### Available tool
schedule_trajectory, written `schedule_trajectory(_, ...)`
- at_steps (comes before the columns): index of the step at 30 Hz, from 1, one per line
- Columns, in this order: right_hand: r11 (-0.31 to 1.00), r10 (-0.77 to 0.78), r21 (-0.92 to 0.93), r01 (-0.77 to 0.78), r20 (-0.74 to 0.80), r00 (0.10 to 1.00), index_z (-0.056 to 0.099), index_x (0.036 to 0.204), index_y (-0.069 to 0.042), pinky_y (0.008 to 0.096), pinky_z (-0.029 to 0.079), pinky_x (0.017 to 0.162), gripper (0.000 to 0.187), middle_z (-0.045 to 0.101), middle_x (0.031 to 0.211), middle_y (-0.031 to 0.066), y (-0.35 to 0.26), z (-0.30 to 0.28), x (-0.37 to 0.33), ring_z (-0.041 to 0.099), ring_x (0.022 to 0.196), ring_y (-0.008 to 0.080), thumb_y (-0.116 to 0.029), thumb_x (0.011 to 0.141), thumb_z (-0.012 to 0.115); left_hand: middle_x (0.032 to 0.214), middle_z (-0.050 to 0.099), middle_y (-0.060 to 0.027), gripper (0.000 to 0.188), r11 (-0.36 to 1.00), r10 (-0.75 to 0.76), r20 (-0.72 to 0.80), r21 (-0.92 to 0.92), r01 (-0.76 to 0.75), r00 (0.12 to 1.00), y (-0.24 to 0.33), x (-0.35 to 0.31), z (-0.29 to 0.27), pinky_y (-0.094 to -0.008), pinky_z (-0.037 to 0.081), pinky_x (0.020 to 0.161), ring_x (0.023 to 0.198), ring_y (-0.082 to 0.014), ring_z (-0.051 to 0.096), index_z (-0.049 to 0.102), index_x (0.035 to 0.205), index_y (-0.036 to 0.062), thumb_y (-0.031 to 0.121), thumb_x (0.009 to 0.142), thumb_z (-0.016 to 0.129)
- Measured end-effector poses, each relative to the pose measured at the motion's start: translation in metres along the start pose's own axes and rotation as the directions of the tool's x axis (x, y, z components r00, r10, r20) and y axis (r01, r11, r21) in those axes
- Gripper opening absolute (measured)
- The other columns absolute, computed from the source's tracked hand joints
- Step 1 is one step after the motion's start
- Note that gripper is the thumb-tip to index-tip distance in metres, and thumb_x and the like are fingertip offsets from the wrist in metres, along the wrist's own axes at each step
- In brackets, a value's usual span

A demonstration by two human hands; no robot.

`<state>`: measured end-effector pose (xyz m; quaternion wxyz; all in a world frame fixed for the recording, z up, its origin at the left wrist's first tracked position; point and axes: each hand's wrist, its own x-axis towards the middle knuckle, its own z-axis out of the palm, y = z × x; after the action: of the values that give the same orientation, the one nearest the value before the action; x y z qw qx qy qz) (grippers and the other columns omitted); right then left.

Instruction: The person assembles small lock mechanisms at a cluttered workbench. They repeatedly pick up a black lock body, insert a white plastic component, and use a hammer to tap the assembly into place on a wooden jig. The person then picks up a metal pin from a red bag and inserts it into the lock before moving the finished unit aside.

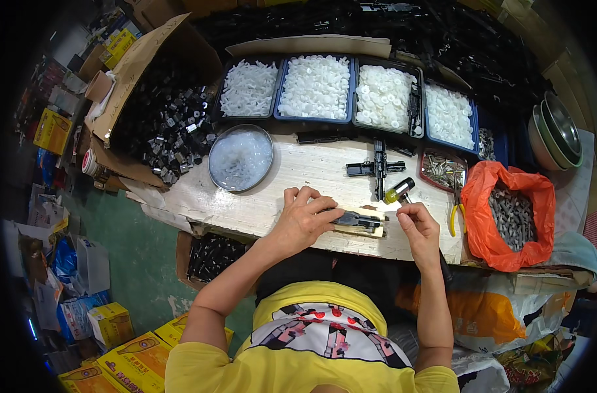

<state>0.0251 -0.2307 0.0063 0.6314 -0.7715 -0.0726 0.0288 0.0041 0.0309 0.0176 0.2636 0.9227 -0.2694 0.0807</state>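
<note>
My left hand (304, 221) lies over one end of a long black plastic part (359, 220), its fingers closed on it and hiding that end. This part rests in a pale block (379, 231) near the table's front edge. In my right hand (421, 232) is a small mallet (398, 190) with a yellow-green and black head. Its head is raised beyond the fingertips, just right of the black part, and its dark handle shows again below the wrist. Further back, several black assemblies (379, 168) lie crossed on the white table (298, 171).
Four trays of white plastic pieces (315, 85) line the back. A round dish (241, 157) and a carton of black parts (131, 85) stand left. On the right are a tray of metal pins (442, 169), yellow-handled pliers (457, 216) and an orange bag (475, 196) of metal pieces.
</note>
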Motion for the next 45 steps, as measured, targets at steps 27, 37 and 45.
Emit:
schedule_trajectory(27, 0.633, -0.263, -0.707, 0.316, 0.187, 0.946, 0.055, 0.101, -0.002, 0.0407, 0.044, 0.055, 0.019, 0.053, 0.074, 0.0143, -0.072, 0.004, -0.036, 0.055, 0.063, 0.0322, -0.004, 0.082, 0.056, 0.103, 0.047, -0.0116, 0.050, 0.955, 0.158, 0.275, 0.200, -0.217, 0.948, 0.000, 0.003, -0.015, -0.0404, 0.029, 0.078, 0.093, -0.0242, 0.042, 0.058, 0.116, 0.0194, 0.000, 0.071, 0.054)
schedule_trajectory(37, 0.492, -0.331, -0.781, 0.385, 0.242, 0.912, 0.053, 0.099, -0.005, 0.0374, 0.045, 0.046, 0.020, 0.050, 0.065, 0.0090, -0.086, 0.010, -0.042, 0.055, 0.055, 0.0257, -0.015, 0.082, 0.058, 0.099, 0.047, -0.0099, 0.045, 0.938, 0.198, 0.291, 0.219, -0.267, 0.936, 0.003, 0.007, -0.016, -0.0386, 0.030, 0.073, 0.090, -0.0237, 0.042, 0.059, 0.114, 0.0178, 0.003, 0.072, 0.055)
schedule_trajectory(45, 0.473, -0.164, -0.801, 0.367, 0.329, 0.930, 0.055, 0.101, -0.006, 0.0395, 0.044, 0.047, 0.021, 0.052, 0.063, 0.0095, -0.071, 0.012, -0.035, 0.055, 0.052, 0.0285, -0.014, 0.082, 0.057, 0.082, 0.050, -0.0081, 0.050, 0.997, 0.070, 0.112, -0.028, -0.067, 0.991, -0.007, 0.008, -0.007, -0.0372, 0.042, 0.069, 0.082, -0.0277, 0.046, 0.059, 0.104, 0.0076, -0.006, 0.056, 0.060)
